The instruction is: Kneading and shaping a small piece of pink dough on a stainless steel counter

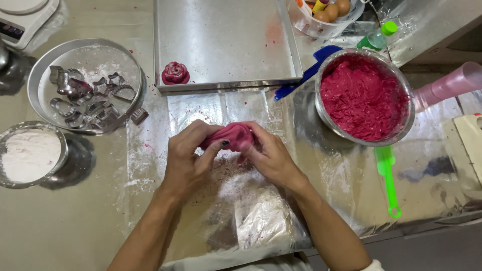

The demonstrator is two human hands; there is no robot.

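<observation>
Foil-covered and dusted with flour, the worktop (261,211) carries baking gear on every side. At its middle the person's left hand (188,155) and right hand (268,155) meet around a lump of red-pink dough (232,135), fingers curled closed over it from both sides, the left thumb pressed on its front; the lump is lifted just above the foil, between the two palms. Beyond the hands lies a shallow metal baking tray (226,40), and on its near left corner sits one small dough piece shaped like a rose (175,74). To the right stands a steel mixing bowl (364,98) full of the same red-pink dough, with a blue spatula (306,73) at its left rim and a green spatula (386,175) lying on the foil just below it. At the left, a round pan (85,85) holds metal cookie cutters (83,98), and near it a small bowl of flour (30,153).
</observation>
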